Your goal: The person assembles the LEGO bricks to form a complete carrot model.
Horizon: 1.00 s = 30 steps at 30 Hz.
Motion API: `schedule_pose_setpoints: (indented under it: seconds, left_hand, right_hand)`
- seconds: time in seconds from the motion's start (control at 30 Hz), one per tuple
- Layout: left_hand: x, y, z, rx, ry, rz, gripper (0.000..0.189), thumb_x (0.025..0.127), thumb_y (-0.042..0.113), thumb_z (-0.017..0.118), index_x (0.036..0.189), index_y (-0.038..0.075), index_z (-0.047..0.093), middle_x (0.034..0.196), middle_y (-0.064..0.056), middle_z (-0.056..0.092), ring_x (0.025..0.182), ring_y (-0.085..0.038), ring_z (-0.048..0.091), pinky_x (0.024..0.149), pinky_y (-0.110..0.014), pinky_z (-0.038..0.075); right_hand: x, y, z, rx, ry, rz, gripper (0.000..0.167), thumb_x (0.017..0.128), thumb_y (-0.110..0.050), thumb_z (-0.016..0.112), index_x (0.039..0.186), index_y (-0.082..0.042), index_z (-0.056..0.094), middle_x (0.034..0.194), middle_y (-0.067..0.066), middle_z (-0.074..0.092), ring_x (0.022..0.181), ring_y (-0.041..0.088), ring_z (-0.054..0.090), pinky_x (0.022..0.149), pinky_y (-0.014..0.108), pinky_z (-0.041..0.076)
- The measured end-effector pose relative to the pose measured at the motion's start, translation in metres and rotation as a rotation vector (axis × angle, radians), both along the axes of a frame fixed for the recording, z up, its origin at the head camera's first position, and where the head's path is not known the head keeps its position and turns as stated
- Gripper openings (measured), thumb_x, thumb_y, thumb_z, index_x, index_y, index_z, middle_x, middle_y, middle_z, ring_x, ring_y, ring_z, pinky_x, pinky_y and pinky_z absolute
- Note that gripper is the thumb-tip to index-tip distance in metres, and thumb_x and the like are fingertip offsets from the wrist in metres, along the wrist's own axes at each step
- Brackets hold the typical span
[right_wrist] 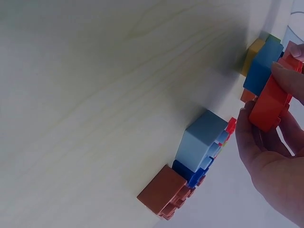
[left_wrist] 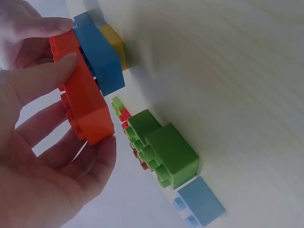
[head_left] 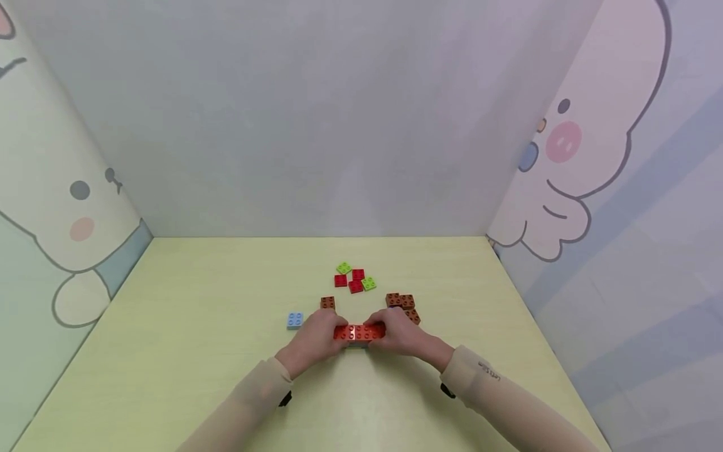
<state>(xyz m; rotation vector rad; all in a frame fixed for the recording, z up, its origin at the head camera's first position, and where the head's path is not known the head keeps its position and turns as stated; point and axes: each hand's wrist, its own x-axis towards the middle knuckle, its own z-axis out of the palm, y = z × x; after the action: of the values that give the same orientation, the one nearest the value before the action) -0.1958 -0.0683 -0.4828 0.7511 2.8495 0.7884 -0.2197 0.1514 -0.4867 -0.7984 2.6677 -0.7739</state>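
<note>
A long red toy building brick is held at its two ends, studs up, by my left hand and right hand. In the left wrist view the left thumb lies along the side of the red brick, fingers curled round its end. The right hand pinches the other end between thumb and fingers. Close under the red brick is a blue brick, its studs partly showing in a narrow gap. Below that sits a yellow brick on the table.
Left of the hands lie a light blue brick and green bricks. Brown bricks, a dark blue brick and another light blue brick are on the right. Flat red plates and lime plates lie farther back.
</note>
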Motion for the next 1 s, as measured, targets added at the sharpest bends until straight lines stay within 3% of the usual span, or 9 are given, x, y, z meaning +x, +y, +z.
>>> schedule_pose_setpoints:
  seconds: [0.37,0.83,1.0]
  left_hand:
    - [-0.0051,-0.0002,0.0007,-0.01,-0.094,-0.021,0.031,0.079,0.019,0.079,0.105,0.004,0.073,0.085,0.003,0.056,0.08,-0.016,0.047,0.073,-0.033,0.043]
    - [-0.008,-0.0019,0.0026,0.064,-0.165,-0.023,0.031,0.077,0.014,0.08,0.105,0.002,0.073,0.082,0.001,0.051,0.078,-0.017,0.045,0.068,-0.032,0.04]
    - [-0.0093,-0.0028,-0.0002,0.066,-0.156,-0.039,0.031,0.078,0.015,0.079,0.106,0.003,0.073,0.081,0.002,0.049,0.077,-0.017,0.045,0.068,-0.031,0.039]
  right_hand:
    - [-0.0006,-0.0006,-0.0004,0.003,0.004,0.003,0.031,0.075,-0.02,0.082,0.104,-0.014,0.073,0.093,-0.011,0.065,0.082,0.008,0.053,0.071,0.026,0.044]
    - [-0.0013,-0.001,-0.002,-0.017,0.002,0.012,0.03,0.076,-0.019,0.082,0.104,-0.014,0.073,0.093,-0.012,0.064,0.082,0.007,0.054,0.071,0.025,0.045]
    - [-0.0012,-0.0006,-0.0027,-0.019,0.009,0.011,0.03,0.075,-0.02,0.082,0.104,-0.014,0.073,0.093,-0.012,0.064,0.081,0.006,0.054,0.071,0.025,0.045]
